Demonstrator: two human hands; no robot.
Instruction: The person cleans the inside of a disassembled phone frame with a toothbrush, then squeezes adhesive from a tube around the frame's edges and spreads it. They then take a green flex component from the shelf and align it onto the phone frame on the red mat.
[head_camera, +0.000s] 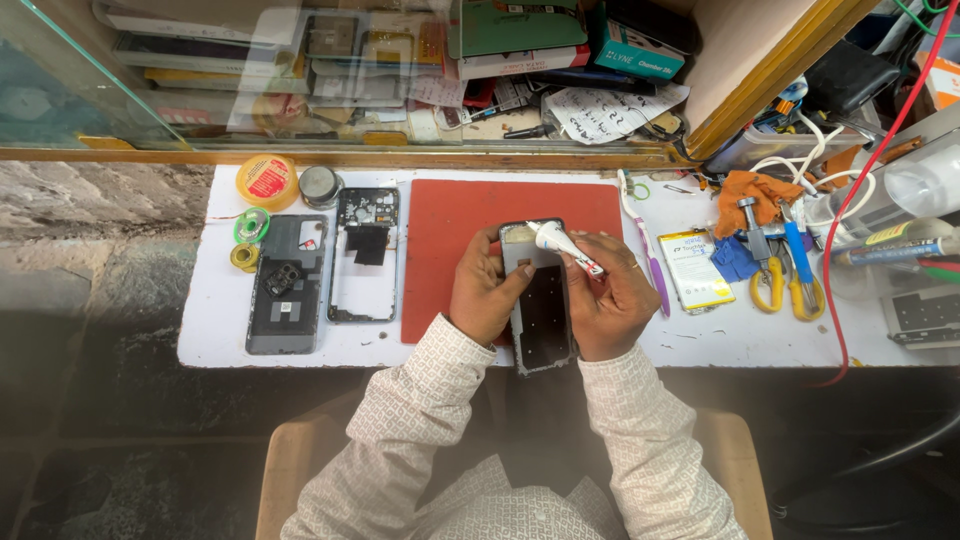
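Head view: right hand (610, 300) apparently squeezes glue tube (562, 246) over phone (540, 310).

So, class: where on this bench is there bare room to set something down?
Bare: the red mat left of the left hand, and the white table strip at its left edge. Crowded: right end, around the pliers and battery.

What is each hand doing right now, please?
Left hand: closed on the edge of the phone frame, steadying it over the red mat.
Right hand: closed on a small white glue tube, its tip at the frame's top.
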